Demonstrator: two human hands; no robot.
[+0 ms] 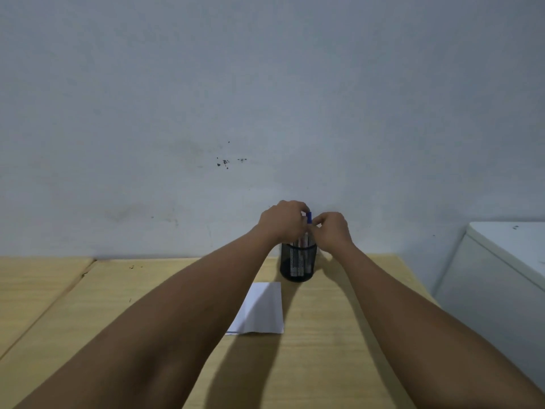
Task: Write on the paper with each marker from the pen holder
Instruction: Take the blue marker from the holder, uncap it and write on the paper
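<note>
A black mesh pen holder (298,265) stands near the back edge of the wooden table (324,349), with several markers upright in it. Both hands meet just above it. My left hand (281,221) curls its fingers over the marker tops. My right hand (333,231) pinches at a marker with a blue cap (308,217) that sticks up between the two hands. Which hand bears the blue-capped marker I cannot tell. A white sheet of paper (261,311) lies flat in front of the holder, its left part hidden under my left forearm.
A grey wall with a few dark marks rises right behind the table. A white cabinet (501,261) stands to the right of the table. A seam runs along the table's left part.
</note>
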